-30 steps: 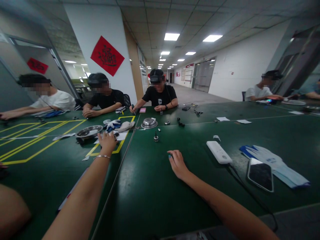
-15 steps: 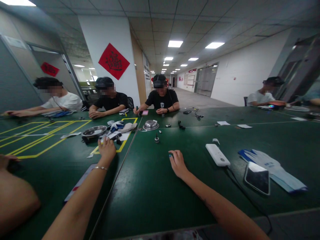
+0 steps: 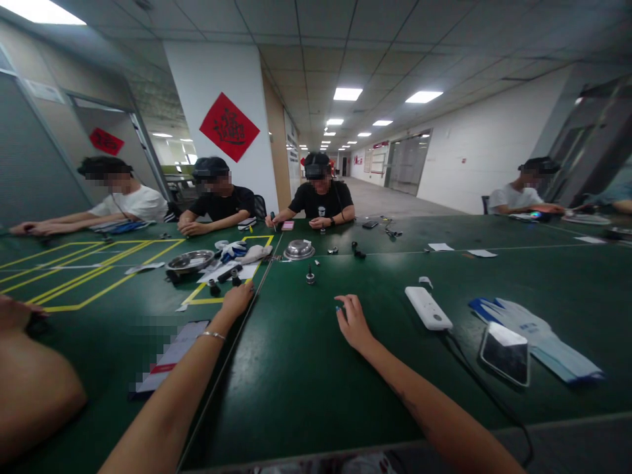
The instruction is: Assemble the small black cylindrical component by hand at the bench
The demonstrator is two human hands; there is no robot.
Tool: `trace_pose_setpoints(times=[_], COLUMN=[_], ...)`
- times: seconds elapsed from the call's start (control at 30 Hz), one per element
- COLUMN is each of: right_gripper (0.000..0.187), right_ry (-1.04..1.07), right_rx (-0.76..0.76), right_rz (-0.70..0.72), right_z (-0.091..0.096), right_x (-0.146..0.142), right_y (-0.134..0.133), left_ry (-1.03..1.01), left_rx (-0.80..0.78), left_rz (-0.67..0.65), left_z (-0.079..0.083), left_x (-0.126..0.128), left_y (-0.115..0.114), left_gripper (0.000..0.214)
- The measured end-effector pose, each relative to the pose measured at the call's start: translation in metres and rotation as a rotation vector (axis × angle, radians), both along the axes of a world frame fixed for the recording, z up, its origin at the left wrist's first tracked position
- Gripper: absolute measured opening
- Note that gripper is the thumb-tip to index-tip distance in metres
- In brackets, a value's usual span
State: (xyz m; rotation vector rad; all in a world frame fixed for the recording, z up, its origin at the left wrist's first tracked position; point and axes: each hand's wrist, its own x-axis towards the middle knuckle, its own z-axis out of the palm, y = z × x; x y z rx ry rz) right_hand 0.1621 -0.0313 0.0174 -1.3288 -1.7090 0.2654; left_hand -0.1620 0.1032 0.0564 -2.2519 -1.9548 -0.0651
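My left hand (image 3: 237,299) lies low over the green table (image 3: 306,382), its fingers pressed together; what they hold, if anything, is hidden. Just beyond it stand two small black cylindrical parts (image 3: 214,288) (image 3: 236,280) and a black tool (image 3: 230,272) on white paper. My right hand (image 3: 351,320) rests on the table near the middle, fingers slightly spread and bent, with nothing in it. A small metal part (image 3: 309,277) stands upright further out between the two hands.
A metal dish (image 3: 190,261), an upturned metal bowl (image 3: 297,249) and white-blue gloves (image 3: 241,251) lie further out. To the right lie a white cabled device (image 3: 428,307) and a phone (image 3: 504,353) on gloves (image 3: 538,332). A card (image 3: 170,355) and another person's arm (image 3: 34,388) are at left. Several people sit around.
My left hand has drawn back from the paper by the metal dish toward the table's middle seam, uncovering the small black parts. My right hand has stayed put.
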Motion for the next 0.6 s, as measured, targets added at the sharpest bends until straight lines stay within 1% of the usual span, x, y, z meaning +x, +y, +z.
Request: trace_pose_setpoints(times=[0.07,0.17,0.33,0.43,0.5,0.53,0.6], right_gripper=[0.031,0.033,0.033,0.037,0.039,0.04,0.042], right_ry=[-0.002,-0.018,-0.075,-0.175,-0.228,-0.24,-0.266], right_rx=[-0.025,-0.057,-0.103,-0.137,-0.147,-0.15,-0.16], right_rz=[0.0,-0.005,-0.016,-0.021,-0.017,-0.011,0.011], right_z=[-0.001,-0.002,-0.004,-0.007,-0.008,-0.009,-0.009], right_x=[0.0,-0.001,-0.001,-0.001,-0.001,-0.001,-0.002], right_y=[0.0,0.0,0.0,0.001,0.001,0.002,0.002], left_ry=[-0.011,-0.022,-0.077,-0.233,-0.335,-0.376,-0.445], left_rx=[-0.017,0.001,0.031,0.041,0.012,-0.012,-0.054], left_rz=[-0.023,-0.097,-0.237,-0.39,-0.475,-0.504,-0.521], left_z=[0.0,-0.003,-0.019,-0.031,-0.036,-0.038,-0.039], left_x=[0.014,0.042,0.096,0.121,0.134,0.139,0.146], left_y=[-0.004,-0.017,-0.051,-0.075,-0.09,-0.097,-0.108], left_gripper=[0.029,0.026,0.031,0.039,0.046,0.049,0.054])
